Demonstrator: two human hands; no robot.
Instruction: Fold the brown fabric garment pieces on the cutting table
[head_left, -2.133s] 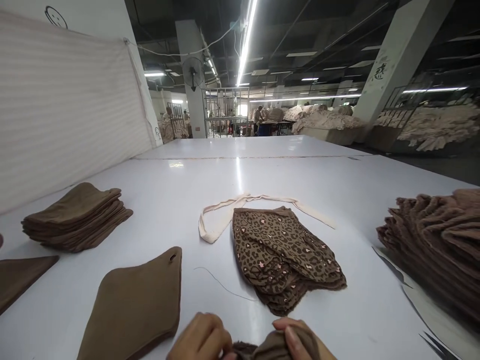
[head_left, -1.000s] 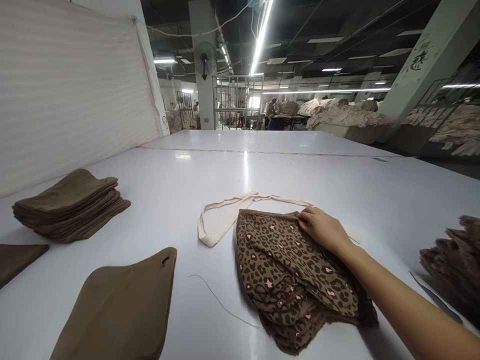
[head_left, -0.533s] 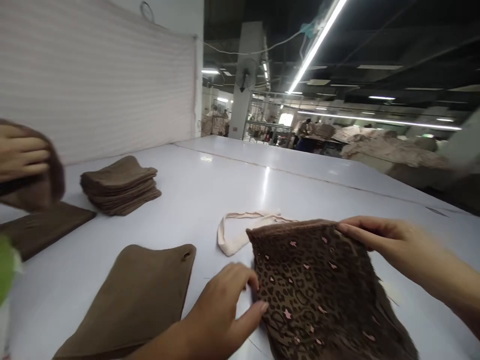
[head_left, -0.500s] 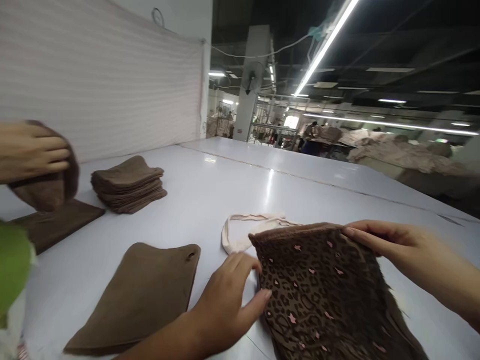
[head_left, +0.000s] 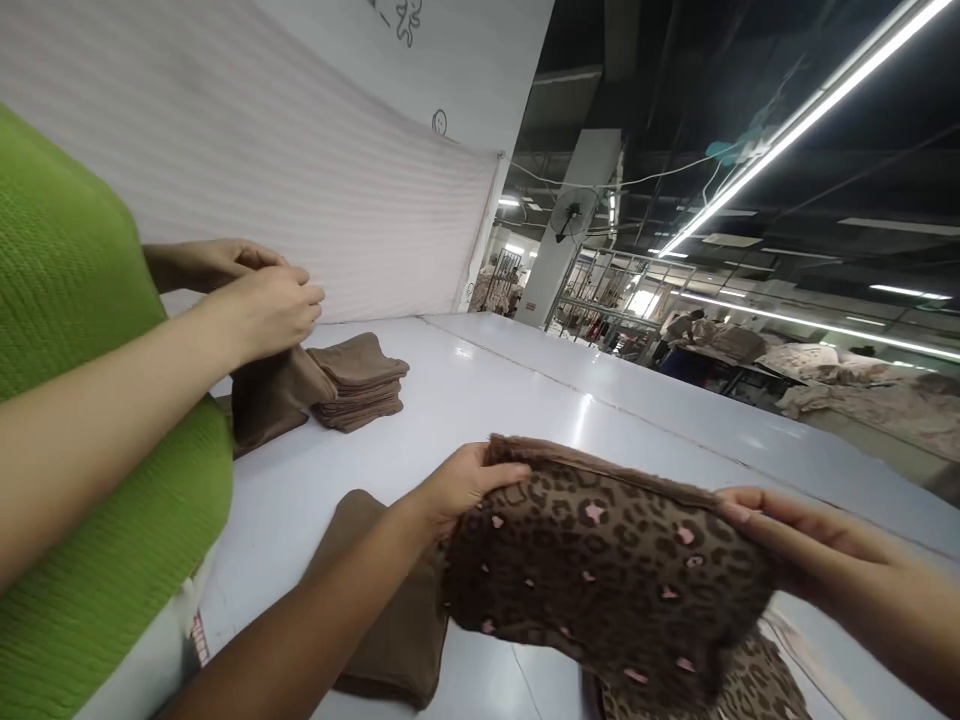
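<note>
I hold a brown leopard-print fabric piece [head_left: 600, 570] with pink marks stretched above the white table [head_left: 525, 400]. My left hand [head_left: 469, 485] pinches its upper left corner, and my right hand [head_left: 787, 535] grips its upper right edge. More leopard-print pieces [head_left: 750, 690] lie under it at the lower right. A plain brown fabric piece [head_left: 390, 620] lies flat on the table beneath my left forearm.
A co-worker in a green knitted top [head_left: 82, 480] stands close at my left; that person's hands [head_left: 262, 300] hold a brown piece [head_left: 274, 395] next to a stack of brown pieces [head_left: 360, 385]. A white striped sheet [head_left: 300, 180] hangs behind. Fabric heaps [head_left: 862, 390] lie far right.
Both my hands have lifted the top leopard-print piece off its pile and spread it. My view has swung left, bringing the co-worker's green top and hands close into view.
</note>
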